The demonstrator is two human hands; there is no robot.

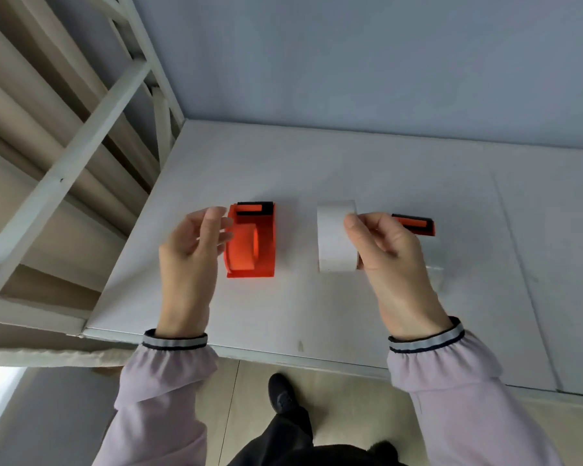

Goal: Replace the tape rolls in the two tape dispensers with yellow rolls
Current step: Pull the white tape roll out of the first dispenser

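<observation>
An orange tape dispenser (261, 242) stands on the white table (317, 169) left of centre, its orange hub showing and no roll visible on it. My left hand (191, 257) hovers just left of it, fingers apart, holding nothing. My right hand (389, 250) pinches a white tape roll (335, 235) between thumb and fingers, held upright above the table. A second orange dispenser (417, 225) sits behind my right hand, mostly hidden; only its black-and-orange cutter end shows. No yellow roll is in view.
A white metal frame (91, 122) rises at the table's left edge. A grey wall closes the back. The table's front edge (283, 353) runs near my wrists, with the floor and my shoe (281, 393) below it.
</observation>
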